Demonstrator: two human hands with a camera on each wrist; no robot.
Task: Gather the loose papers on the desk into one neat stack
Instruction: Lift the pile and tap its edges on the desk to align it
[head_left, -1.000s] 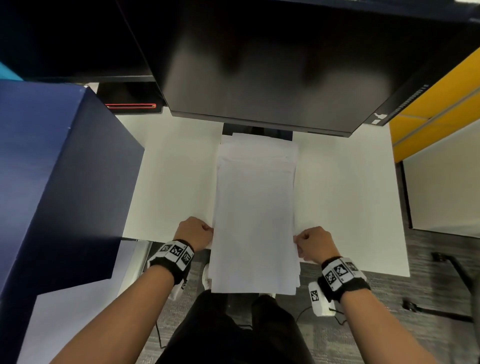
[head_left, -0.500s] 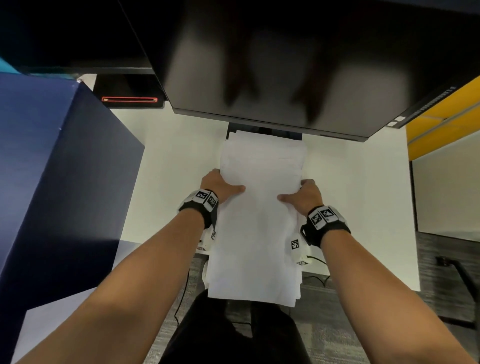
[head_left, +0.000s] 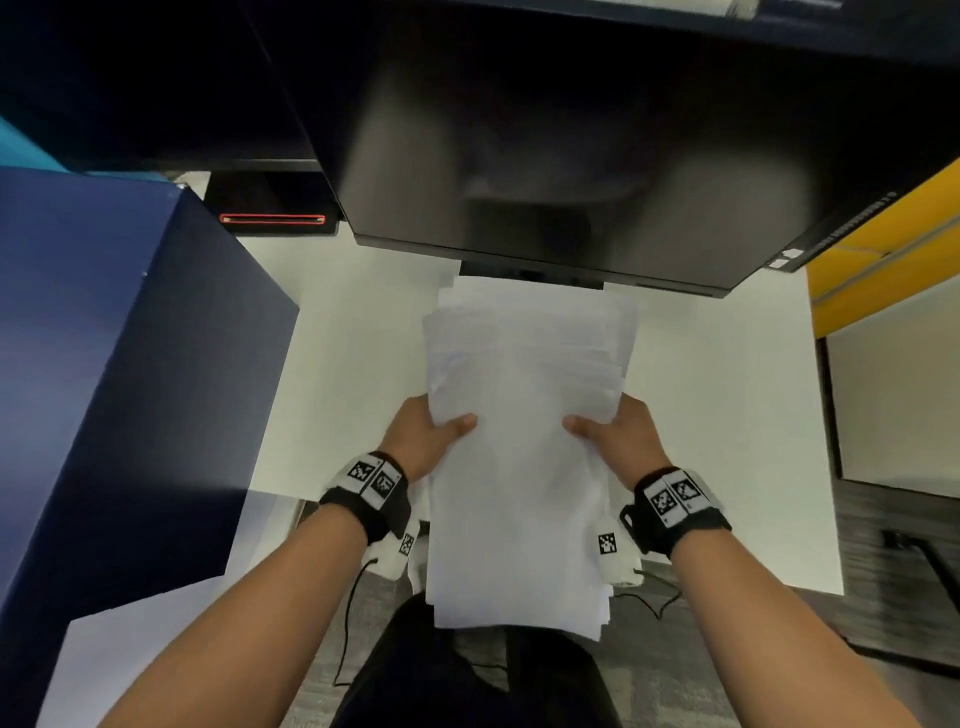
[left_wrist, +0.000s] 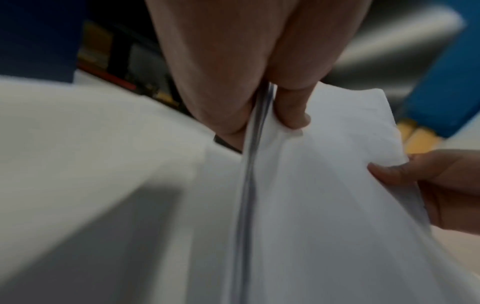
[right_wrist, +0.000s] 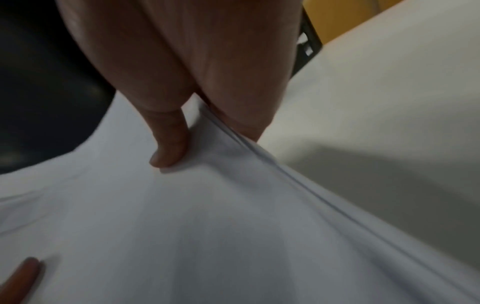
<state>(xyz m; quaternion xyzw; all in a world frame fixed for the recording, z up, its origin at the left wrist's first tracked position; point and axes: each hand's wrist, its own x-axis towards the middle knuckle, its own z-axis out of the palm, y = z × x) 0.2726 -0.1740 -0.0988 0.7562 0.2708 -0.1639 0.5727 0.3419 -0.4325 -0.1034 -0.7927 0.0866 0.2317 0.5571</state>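
Observation:
A stack of white papers (head_left: 524, 467) is held above the white desk (head_left: 353, 332), its near end hanging past the desk's front edge. My left hand (head_left: 426, 431) grips the stack's left edge, thumb on top and fingers hidden underneath. My right hand (head_left: 621, 434) grips the right edge the same way. The far ends of the sheets are fanned and uneven below the monitor. In the left wrist view the thumb pinches the paper stack (left_wrist: 311, 185) at its edge. The right wrist view shows my thumb pressing on the top sheet of the stack (right_wrist: 182, 226).
A black monitor (head_left: 571, 156) hangs over the desk's back. A dark blue box (head_left: 119, 364) stands at the left. A black device with a red slot (head_left: 272, 218) sits at the back left. A yellow panel (head_left: 893, 249) is at the right.
Both hands slid forward along the stack's sides from the near edge, closed around the stack with thumbs on top, then drew it back toward me and raised it.

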